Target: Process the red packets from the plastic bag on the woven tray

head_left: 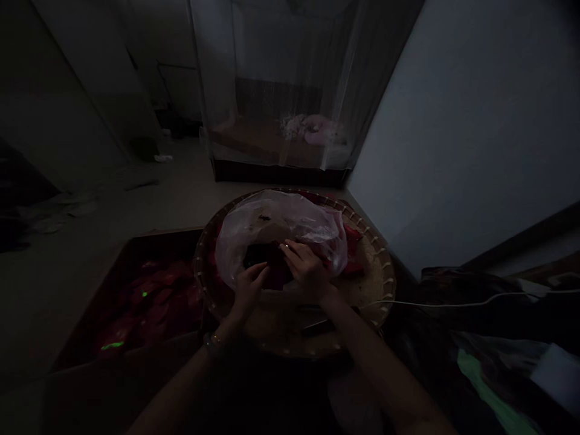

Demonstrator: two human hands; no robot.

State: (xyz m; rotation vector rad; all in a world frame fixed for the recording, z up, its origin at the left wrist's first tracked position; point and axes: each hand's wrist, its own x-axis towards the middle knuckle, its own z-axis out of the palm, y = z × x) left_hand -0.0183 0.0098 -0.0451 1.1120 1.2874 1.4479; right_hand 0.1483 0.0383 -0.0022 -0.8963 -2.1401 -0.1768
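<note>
The light is very dim. A dark red packet [278,275] sits between my two hands over a round woven bamboo tray [385,260]. My left hand [251,285] is closed at the packet's left edge, thumb and fingers together. My right hand [306,266], with a ring on one finger, bends over its top and right side. Just beyond them a clear plastic bag [281,211] lies wide at the mouth on the tray, with dark contents that I cannot make out. More red packets [353,251] lie on the tray at the right of the bag.
Left of the tray stands a box [86,302] full of shiny red packets [154,296]. A dark, thin tool [319,326] lies near the tray's front. A white cord [435,304] runs rightward across dark items. A netted bed [281,139] stands behind, beside a pale wall [462,133].
</note>
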